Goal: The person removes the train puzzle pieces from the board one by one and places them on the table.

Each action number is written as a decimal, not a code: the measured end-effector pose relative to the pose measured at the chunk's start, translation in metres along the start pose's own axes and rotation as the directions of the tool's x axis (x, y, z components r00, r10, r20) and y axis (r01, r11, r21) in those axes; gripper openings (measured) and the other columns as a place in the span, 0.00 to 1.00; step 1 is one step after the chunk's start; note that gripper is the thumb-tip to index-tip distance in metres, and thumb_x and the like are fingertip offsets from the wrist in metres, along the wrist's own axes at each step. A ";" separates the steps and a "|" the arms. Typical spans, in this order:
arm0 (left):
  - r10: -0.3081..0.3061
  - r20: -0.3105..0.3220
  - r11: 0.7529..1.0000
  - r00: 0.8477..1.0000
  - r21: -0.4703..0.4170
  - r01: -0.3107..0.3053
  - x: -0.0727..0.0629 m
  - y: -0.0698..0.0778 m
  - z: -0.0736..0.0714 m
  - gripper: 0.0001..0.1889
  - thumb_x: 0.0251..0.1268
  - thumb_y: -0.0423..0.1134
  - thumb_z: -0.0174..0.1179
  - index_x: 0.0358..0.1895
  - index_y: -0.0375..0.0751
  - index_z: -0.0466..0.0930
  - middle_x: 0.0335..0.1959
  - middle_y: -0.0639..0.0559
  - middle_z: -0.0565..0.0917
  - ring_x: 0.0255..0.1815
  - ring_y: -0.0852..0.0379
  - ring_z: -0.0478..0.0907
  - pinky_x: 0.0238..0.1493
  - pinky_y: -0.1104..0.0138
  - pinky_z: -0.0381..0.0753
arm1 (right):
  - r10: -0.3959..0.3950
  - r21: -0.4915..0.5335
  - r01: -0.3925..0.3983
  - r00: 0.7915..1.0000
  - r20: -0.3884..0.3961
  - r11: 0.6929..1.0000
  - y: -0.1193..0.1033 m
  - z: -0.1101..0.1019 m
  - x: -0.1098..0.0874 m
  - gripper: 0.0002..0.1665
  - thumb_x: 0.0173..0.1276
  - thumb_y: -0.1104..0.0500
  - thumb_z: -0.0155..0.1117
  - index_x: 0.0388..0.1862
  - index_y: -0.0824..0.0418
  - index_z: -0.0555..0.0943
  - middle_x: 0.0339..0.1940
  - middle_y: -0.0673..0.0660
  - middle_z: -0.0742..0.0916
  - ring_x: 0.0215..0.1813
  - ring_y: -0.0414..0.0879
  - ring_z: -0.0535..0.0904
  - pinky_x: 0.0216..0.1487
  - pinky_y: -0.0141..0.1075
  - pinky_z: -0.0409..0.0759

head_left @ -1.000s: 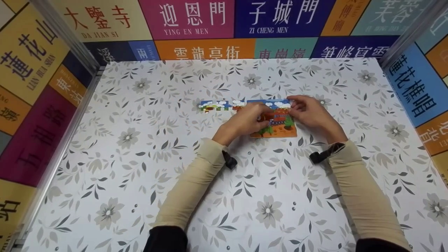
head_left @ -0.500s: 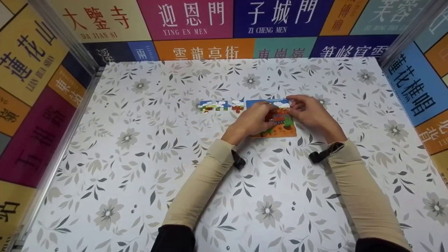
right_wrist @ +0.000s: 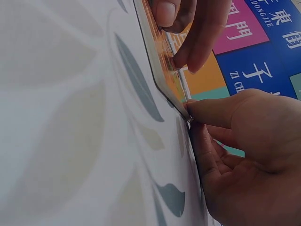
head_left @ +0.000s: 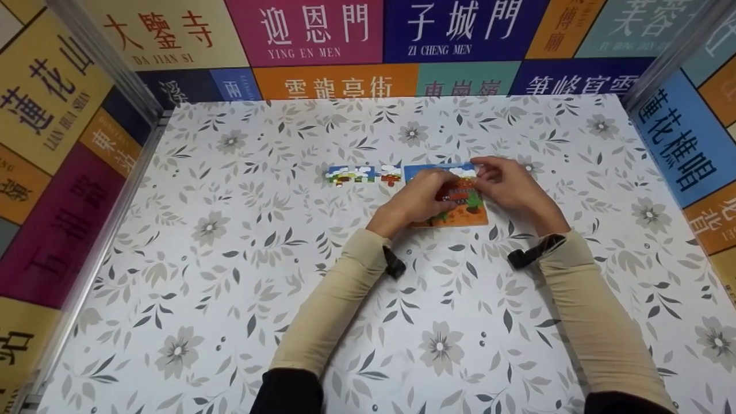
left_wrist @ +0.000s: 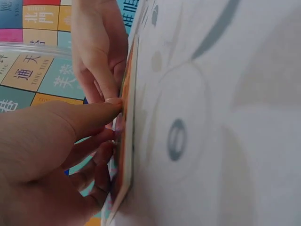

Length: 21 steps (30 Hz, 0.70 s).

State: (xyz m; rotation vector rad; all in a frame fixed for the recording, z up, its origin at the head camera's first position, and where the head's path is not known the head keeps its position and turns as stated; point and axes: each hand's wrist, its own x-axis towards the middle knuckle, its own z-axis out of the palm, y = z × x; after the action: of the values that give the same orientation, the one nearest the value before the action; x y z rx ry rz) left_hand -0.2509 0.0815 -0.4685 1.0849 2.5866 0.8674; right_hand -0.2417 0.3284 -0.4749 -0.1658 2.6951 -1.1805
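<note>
A jigsaw puzzle (head_left: 468, 215) with orange ground, green plants, a red train and a cloudy blue sky lies flat on the table. My left hand (head_left: 422, 195) reaches over its left part, hiding much of the picture. In the left wrist view the thumb (left_wrist: 101, 115) and bent fingertips of that hand touch the puzzle's face a little apart from one another. At the puzzle's right edge, my right hand (head_left: 506, 181) pinches the border between thumb and forefinger. The right wrist view shows that thumb (right_wrist: 207, 110) right at a puzzle corner.
Left of the puzzle lies a strip of joined pieces (head_left: 351, 173) with sky and clouds, and beside it a piece with red (head_left: 391, 175). A floral cloth (head_left: 230, 276) covers the table. Printed panels (head_left: 322, 29) wall it at the back and sides.
My left hand has shifted slightly right over the puzzle, uncovering the loose piece with red and the puzzle's upper left corner. The right hand stays at the right edge.
</note>
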 end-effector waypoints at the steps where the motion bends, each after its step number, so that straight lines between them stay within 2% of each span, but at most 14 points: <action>1: 0.005 0.003 1.000 1.000 -0.004 -0.005 0.000 0.000 0.000 0.29 0.75 0.44 0.71 0.74 0.39 0.79 0.67 0.46 0.85 0.69 0.51 0.80 0.73 0.65 0.76 | 0.003 0.001 -0.003 1.000 0.002 1.000 0.000 0.000 0.000 0.33 0.82 0.56 0.65 0.83 0.55 0.72 0.62 0.64 0.85 0.61 0.54 0.84 0.55 0.26 0.78; 5: 0.014 0.010 1.000 1.000 -0.004 -0.014 0.000 0.001 -0.001 0.29 0.75 0.45 0.72 0.73 0.39 0.79 0.68 0.45 0.84 0.69 0.51 0.79 0.75 0.64 0.75 | 0.010 -0.003 -0.010 1.000 0.003 1.000 -0.001 -0.001 -0.001 0.33 0.82 0.56 0.65 0.83 0.55 0.72 0.62 0.63 0.85 0.61 0.54 0.84 0.55 0.27 0.78; 10: -0.009 0.011 1.000 1.000 -0.017 0.009 0.002 0.003 0.000 0.29 0.74 0.45 0.72 0.74 0.40 0.79 0.68 0.46 0.83 0.69 0.51 0.79 0.74 0.64 0.76 | 0.006 -0.022 -0.007 1.000 -0.006 1.000 0.001 -0.001 0.000 0.32 0.83 0.56 0.65 0.82 0.55 0.73 0.62 0.64 0.85 0.61 0.55 0.84 0.56 0.29 0.78; 16: -0.068 0.025 0.998 0.997 0.002 0.068 0.006 0.007 0.003 0.27 0.76 0.46 0.70 0.73 0.42 0.79 0.66 0.47 0.80 0.64 0.52 0.79 0.70 0.63 0.78 | 0.015 -0.010 -0.016 1.000 -0.020 1.000 0.001 -0.001 0.000 0.30 0.85 0.53 0.61 0.82 0.55 0.73 0.63 0.64 0.85 0.65 0.57 0.83 0.66 0.44 0.77; 18: -0.095 0.031 0.995 0.995 0.009 0.095 0.008 0.009 0.004 0.27 0.76 0.47 0.69 0.73 0.44 0.79 0.67 0.48 0.79 0.63 0.53 0.78 0.69 0.62 0.79 | 0.019 -0.002 -0.019 1.000 -0.020 1.000 0.000 -0.001 0.000 0.30 0.85 0.53 0.61 0.82 0.54 0.74 0.63 0.64 0.85 0.65 0.57 0.83 0.68 0.46 0.77; 21: -0.095 0.025 0.995 0.995 0.000 0.095 0.009 0.010 0.004 0.26 0.76 0.46 0.69 0.73 0.45 0.80 0.65 0.47 0.78 0.58 0.54 0.77 0.64 0.62 0.80 | 0.008 -0.002 -0.008 1.000 -0.024 1.000 0.000 0.000 0.001 0.30 0.84 0.55 0.63 0.81 0.55 0.75 0.60 0.65 0.86 0.61 0.54 0.84 0.63 0.36 0.79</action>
State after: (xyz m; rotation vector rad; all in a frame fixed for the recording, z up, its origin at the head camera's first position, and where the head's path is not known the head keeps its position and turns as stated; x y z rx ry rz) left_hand -0.2502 0.0951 -0.4659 0.9570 2.5935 0.8276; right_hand -0.2429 0.3284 -0.4753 -0.1419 2.7146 -1.1848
